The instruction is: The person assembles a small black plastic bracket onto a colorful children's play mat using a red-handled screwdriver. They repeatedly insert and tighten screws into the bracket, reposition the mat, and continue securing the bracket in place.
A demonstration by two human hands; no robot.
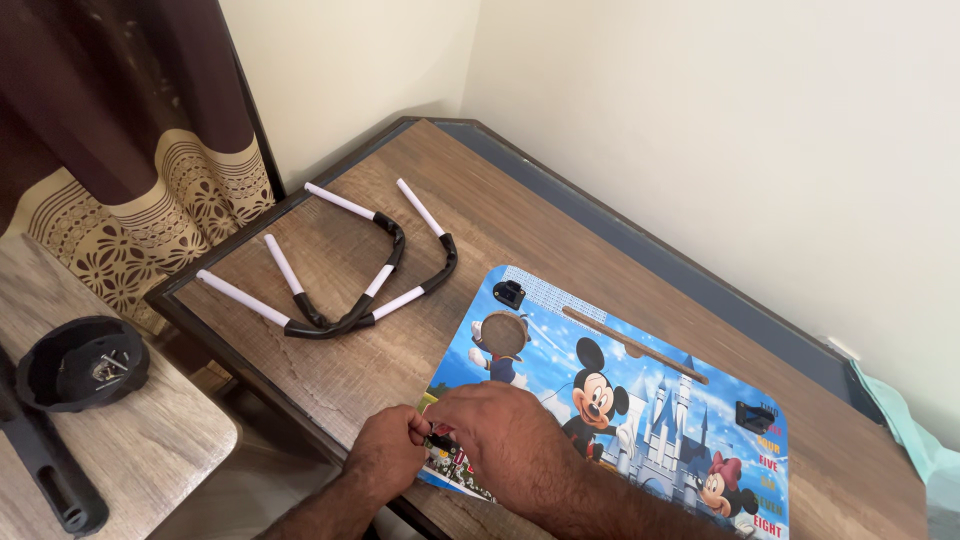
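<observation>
Both hands, the left hand (388, 452) and right hand (497, 432), pinch something small at the near-left corner of the cartoon board (640, 400), but their fingers hide it.

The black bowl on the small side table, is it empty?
No, the black bowl holds a few small screws lying at its bottom.
</observation>
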